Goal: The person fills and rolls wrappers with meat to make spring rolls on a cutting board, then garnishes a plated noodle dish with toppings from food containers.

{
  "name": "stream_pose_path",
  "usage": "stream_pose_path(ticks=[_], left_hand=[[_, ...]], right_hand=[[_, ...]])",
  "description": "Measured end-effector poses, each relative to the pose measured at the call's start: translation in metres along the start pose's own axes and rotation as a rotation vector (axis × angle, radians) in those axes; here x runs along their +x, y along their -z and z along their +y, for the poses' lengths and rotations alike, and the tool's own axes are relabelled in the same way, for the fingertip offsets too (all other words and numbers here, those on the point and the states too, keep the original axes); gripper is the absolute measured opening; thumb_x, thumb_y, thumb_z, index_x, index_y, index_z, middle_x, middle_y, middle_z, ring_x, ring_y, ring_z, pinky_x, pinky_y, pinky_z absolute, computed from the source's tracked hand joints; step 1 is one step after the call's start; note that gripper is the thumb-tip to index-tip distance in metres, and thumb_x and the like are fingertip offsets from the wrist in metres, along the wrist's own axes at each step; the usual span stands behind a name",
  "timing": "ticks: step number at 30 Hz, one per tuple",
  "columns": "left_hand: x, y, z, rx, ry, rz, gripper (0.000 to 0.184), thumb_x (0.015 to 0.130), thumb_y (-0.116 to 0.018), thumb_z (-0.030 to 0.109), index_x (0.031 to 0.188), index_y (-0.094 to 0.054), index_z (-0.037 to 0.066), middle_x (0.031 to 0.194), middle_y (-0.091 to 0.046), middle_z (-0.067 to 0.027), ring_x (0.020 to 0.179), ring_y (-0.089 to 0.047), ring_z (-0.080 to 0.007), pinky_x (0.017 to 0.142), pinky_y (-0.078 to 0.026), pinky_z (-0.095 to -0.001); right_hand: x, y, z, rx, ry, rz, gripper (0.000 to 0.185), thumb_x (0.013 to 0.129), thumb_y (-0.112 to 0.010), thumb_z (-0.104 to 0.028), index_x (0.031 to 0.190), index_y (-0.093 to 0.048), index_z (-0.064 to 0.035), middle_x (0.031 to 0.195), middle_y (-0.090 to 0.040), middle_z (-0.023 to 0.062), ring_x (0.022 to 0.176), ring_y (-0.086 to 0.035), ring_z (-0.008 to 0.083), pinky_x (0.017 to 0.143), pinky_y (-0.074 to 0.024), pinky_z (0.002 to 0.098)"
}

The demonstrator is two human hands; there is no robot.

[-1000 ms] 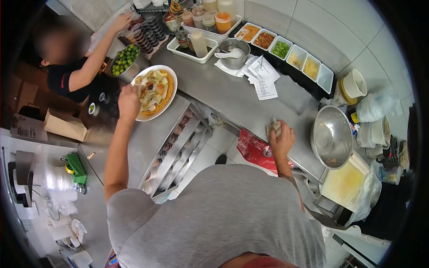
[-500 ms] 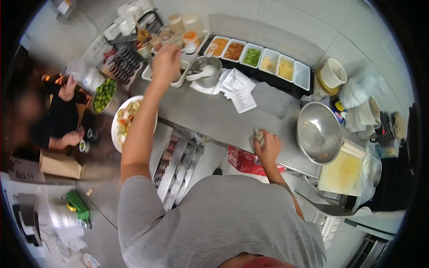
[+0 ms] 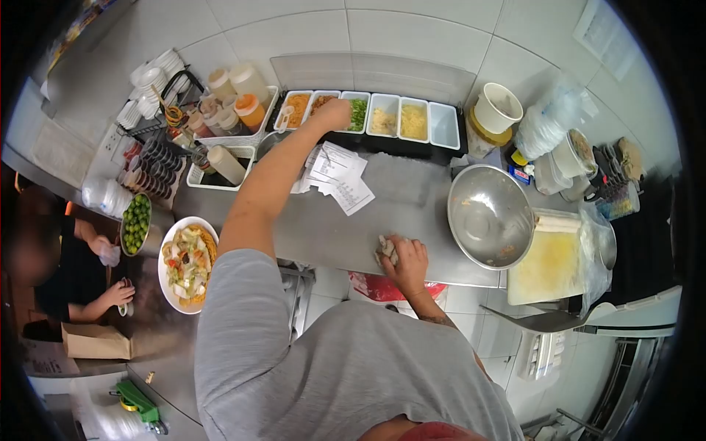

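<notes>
My left hand (image 3: 336, 115) reaches over the row of white tubs, between the red-brown topping (image 3: 321, 101) and the chopped green topping (image 3: 358, 112). Its fingertips are hard to make out. On the steel counter (image 3: 323, 239), near its front edge, my right hand (image 3: 407, 262) is closed on a crumpled cloth (image 3: 387, 251). An oval white plate (image 3: 166, 273) of noodles with vegetables (image 3: 188, 264) stands at the left, beyond my left upper arm.
A large steel bowl (image 3: 490, 217) and a yellowed cutting board (image 3: 544, 268) are at the right. Paper slips (image 3: 342, 176) lie mid-counter. Sauce bottles (image 3: 226, 165) and a pot of green limes (image 3: 135, 224) stand left. A co-worker's hands (image 3: 118, 292) are at far left.
My left hand has moved from the plate, past the sauce bottles, to the topping tubs. The view has swung right. My right hand still holds the cloth. The co-worker's hands have moved.
</notes>
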State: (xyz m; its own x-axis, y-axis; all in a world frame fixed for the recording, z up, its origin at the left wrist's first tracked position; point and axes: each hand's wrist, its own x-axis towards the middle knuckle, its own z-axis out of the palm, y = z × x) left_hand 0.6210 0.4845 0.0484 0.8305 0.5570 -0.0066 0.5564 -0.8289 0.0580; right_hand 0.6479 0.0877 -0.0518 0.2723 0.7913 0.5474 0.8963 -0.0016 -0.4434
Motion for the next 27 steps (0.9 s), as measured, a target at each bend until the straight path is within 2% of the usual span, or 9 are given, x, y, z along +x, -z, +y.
stream_pose_path(ticks=[4, 8, 11, 15, 18, 21, 22, 24, 27], left_hand=[[-0.001, -0.002, -0.020, -0.157, 0.122, 0.136, 0.021, 0.071, -0.065, 0.017, 0.077, -0.070, -0.002, 0.075, -0.066, -0.0226, 0.073, -0.067, -0.0311, 0.068, -0.053, -0.0391], [-0.005, 0.007, -0.029, -0.023, 0.156, -0.049, 0.017, 0.073, -0.070, 0.017, 0.068, -0.067, 0.002, 0.064, -0.063, -0.0135, 0.056, -0.060, -0.0165, 0.045, -0.044, -0.0325], [-0.032, 0.009, -0.038, -1.092, 0.512, 0.138, 0.011, 0.077, -0.070, 0.013, 0.073, -0.066, 0.004, 0.063, -0.060, -0.0050, 0.051, -0.052, -0.0118, 0.041, -0.037, -0.0279], [-0.136, 0.069, -0.019, -1.432, 0.444, 0.374, 0.006, 0.082, -0.066, 0.010, 0.085, -0.068, 0.005, 0.069, -0.059, 0.0012, 0.060, -0.050, -0.0073, 0.052, -0.037, -0.0221], [-0.230, 0.086, -0.035, -1.303, 0.513, 0.614, 0.007, 0.083, -0.066, 0.012, 0.087, -0.069, 0.007, 0.070, -0.059, 0.0021, 0.062, -0.050, -0.0067, 0.053, -0.036, -0.0221], [-0.343, 0.102, -0.056, -0.815, 0.653, 0.810, 0.011, 0.084, -0.066, 0.017, 0.086, -0.067, 0.006, 0.067, -0.055, 0.0043, 0.058, -0.045, -0.0056, 0.051, -0.033, -0.0226], [-0.379, 0.093, -0.080, -0.628, 0.702, 0.868, 0.014, 0.080, -0.065, 0.014, 0.086, -0.068, 0.001, 0.069, -0.063, -0.0046, 0.063, -0.055, -0.0103, 0.058, -0.044, -0.0286], [-0.432, 0.105, -0.056, -0.157, 0.887, 0.864, 0.012, 0.082, -0.060, 0.012, 0.084, -0.063, 0.000, 0.075, -0.063, -0.0151, 0.071, -0.062, -0.0291, 0.066, -0.048, -0.0374], [-0.487, 0.073, -0.082, 0.266, 0.802, 0.702, 0.009, 0.081, -0.056, 0.006, 0.085, -0.061, 0.000, 0.081, -0.060, -0.0188, 0.080, -0.059, -0.0376, 0.071, -0.048, -0.0436]], right_hand=[[0.003, 0.001, -0.002, -0.008, -0.006, -0.011, 0.044, 0.066, -0.074, -0.020, 0.106, -0.058, -0.0109, 0.092, -0.060, 0.0061, 0.083, -0.053, 0.0272, 0.074, -0.0410, 0.0392], [0.002, 0.001, -0.003, 0.005, -0.025, -0.035, 0.044, 0.066, -0.073, -0.020, 0.107, -0.058, -0.0106, 0.093, -0.061, 0.0069, 0.084, -0.053, 0.0278, 0.075, -0.0411, 0.0399], [0.000, 0.001, 0.000, 0.013, -0.031, -0.076, 0.045, 0.066, -0.073, -0.019, 0.108, -0.058, -0.0100, 0.095, -0.061, 0.0076, 0.084, -0.053, 0.0288, 0.075, -0.0410, 0.0411], [-0.002, -0.004, 0.003, 0.019, -0.003, -0.034, 0.044, 0.067, -0.071, -0.019, 0.108, -0.058, -0.0102, 0.096, -0.061, 0.0082, 0.085, -0.053, 0.0301, 0.078, -0.0412, 0.0421], [-0.001, -0.003, 0.001, 0.040, 0.001, -0.030, 0.042, 0.068, -0.069, -0.019, 0.109, -0.059, -0.0109, 0.096, -0.061, 0.0084, 0.086, -0.053, 0.0309, 0.079, -0.0415, 0.0423], [-0.001, -0.006, 0.002, 0.048, -0.001, -0.024, 0.040, 0.070, -0.067, -0.019, 0.108, -0.060, -0.0115, 0.096, -0.061, 0.0088, 0.086, -0.054, 0.0315, 0.079, -0.0417, 0.0425], [-0.001, -0.006, 0.002, 0.051, -0.001, -0.032, 0.040, 0.070, -0.067, -0.018, 0.108, -0.060, -0.0116, 0.096, -0.061, 0.0089, 0.086, -0.054, 0.0317, 0.079, -0.0418, 0.0426], [0.000, -0.006, 0.002, 0.052, 0.000, -0.041, 0.039, 0.070, -0.066, -0.017, 0.109, -0.060, -0.0115, 0.095, -0.061, 0.0092, 0.086, -0.054, 0.0319, 0.078, -0.0416, 0.0428], [0.002, -0.003, -0.001, 0.040, 0.011, -0.037, 0.039, 0.070, -0.066, -0.016, 0.108, -0.060, -0.0111, 0.093, -0.061, 0.0089, 0.085, -0.054, 0.0319, 0.078, -0.0415, 0.0429]])
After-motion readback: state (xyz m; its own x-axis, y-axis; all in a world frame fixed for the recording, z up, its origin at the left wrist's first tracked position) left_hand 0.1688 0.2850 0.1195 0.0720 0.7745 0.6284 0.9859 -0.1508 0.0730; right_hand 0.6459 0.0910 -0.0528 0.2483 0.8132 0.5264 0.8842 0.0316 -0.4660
